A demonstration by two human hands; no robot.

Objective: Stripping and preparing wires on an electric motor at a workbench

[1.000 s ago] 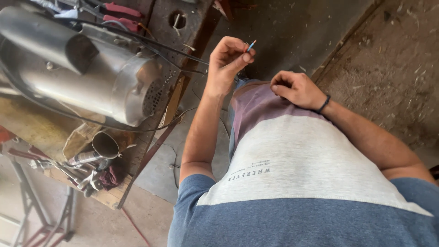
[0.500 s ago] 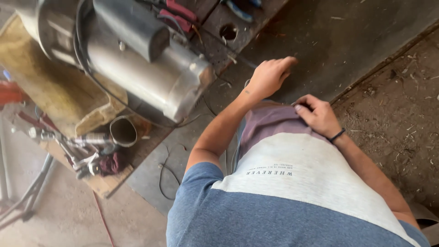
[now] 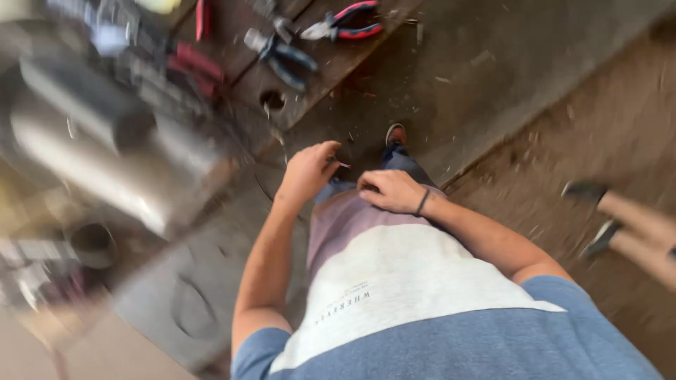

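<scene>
Two hands meet mid-frame: left hand (image 3: 308, 171) pinches a thin, light, stiff metal pin (image 3: 343, 165); right hand (image 3: 389, 191) rests curled, grip unclear.

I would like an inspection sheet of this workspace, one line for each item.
Surface: dark wooden workbench, scratched, with a round hole.
Job's things: thin pale wire piece pinched in left hand.
Clutter: red-handled pliers, blue-handled pliers, blurred silver cylindrical machine.
Grippers: left hand closed on the wire piece; right hand curled at the shirt, contents hidden.
Cables: dark cable loop on the floor.
Surroundings: concrete floor; another person's legs at right.
</scene>
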